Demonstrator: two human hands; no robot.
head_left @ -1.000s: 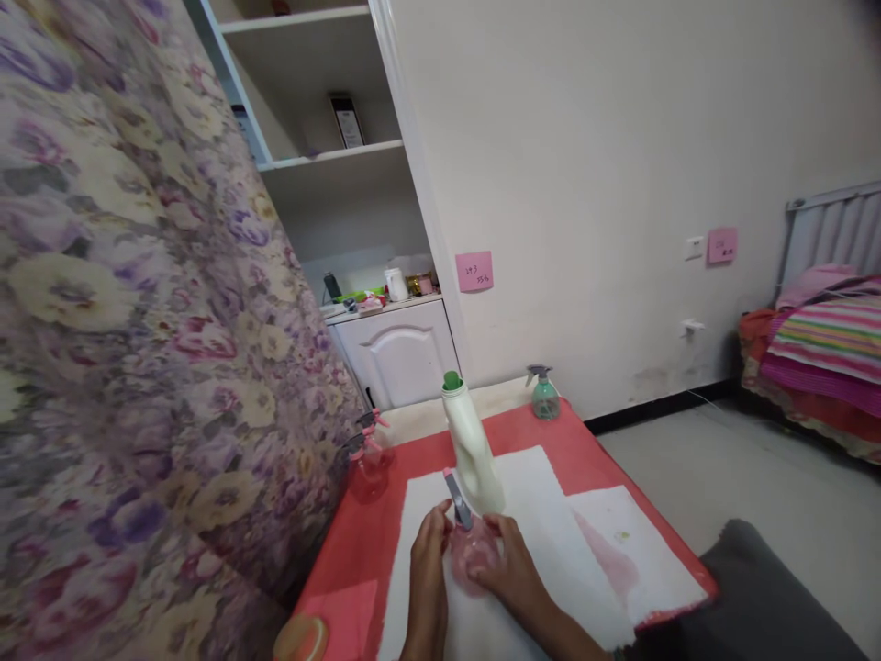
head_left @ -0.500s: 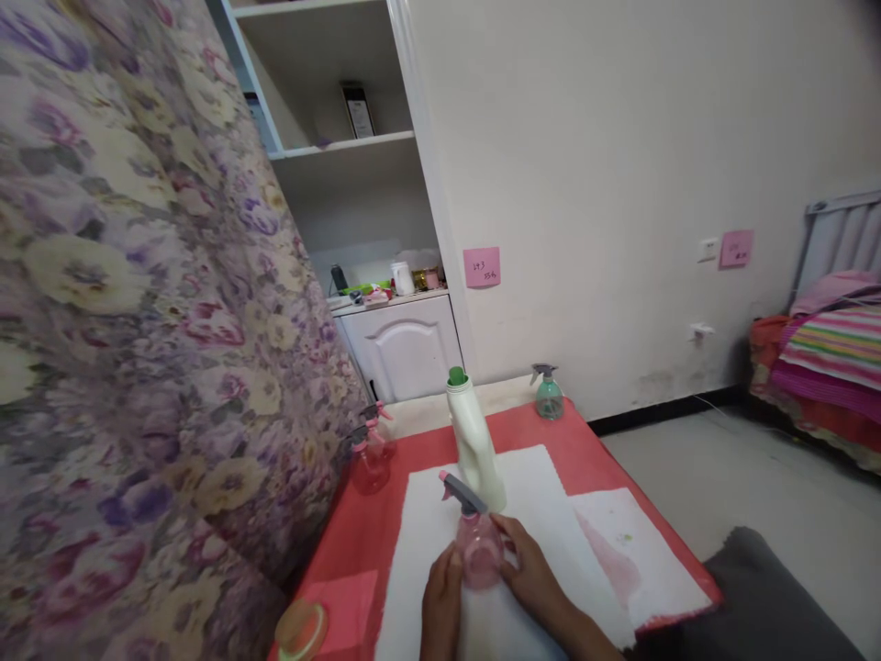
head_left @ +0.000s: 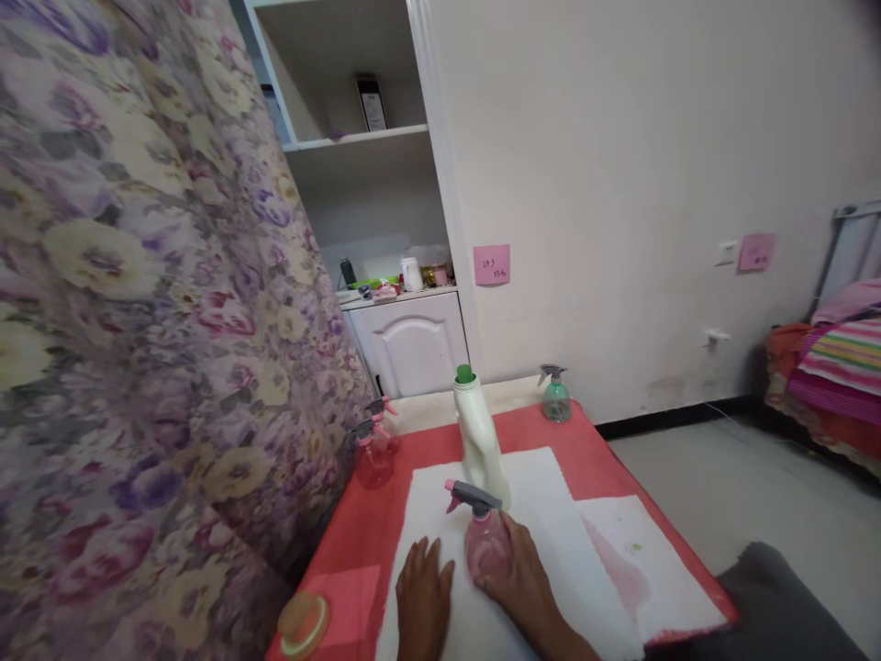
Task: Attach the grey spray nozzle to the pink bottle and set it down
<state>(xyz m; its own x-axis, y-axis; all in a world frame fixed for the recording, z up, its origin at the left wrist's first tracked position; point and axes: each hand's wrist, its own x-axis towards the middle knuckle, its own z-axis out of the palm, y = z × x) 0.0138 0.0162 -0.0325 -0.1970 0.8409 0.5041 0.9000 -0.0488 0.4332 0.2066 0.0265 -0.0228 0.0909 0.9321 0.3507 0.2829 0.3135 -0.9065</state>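
Works over a red-covered table (head_left: 372, 528) in the lower centre of the frame, with a white sheet (head_left: 551, 523) spread across its middle. Brings the right forearm up from the bottom edge, right of centre, slanting leftward into the right hand (head_left: 521, 574). Lays the left hand (head_left: 422, 592) out at bottom centre, palm down over the sheet, fingers stretched toward the top of the frame and slightly spread, well clear of the other hand. Has a tall pale bottle (head_left: 480, 441) ahead, at mid-frame, with green at its mouth. Clasps a pink spray bottle (head_left: 482, 542) in the right hand, with fingers wrapped round its right side and thumb pressed low across its near side. Keeps its body just left of that palm, near the pale bottle's foot; cannot tell contact between base and sheet. Leaves its grey spray head (head_left: 474, 498) above the grip, nozzle toward the left.
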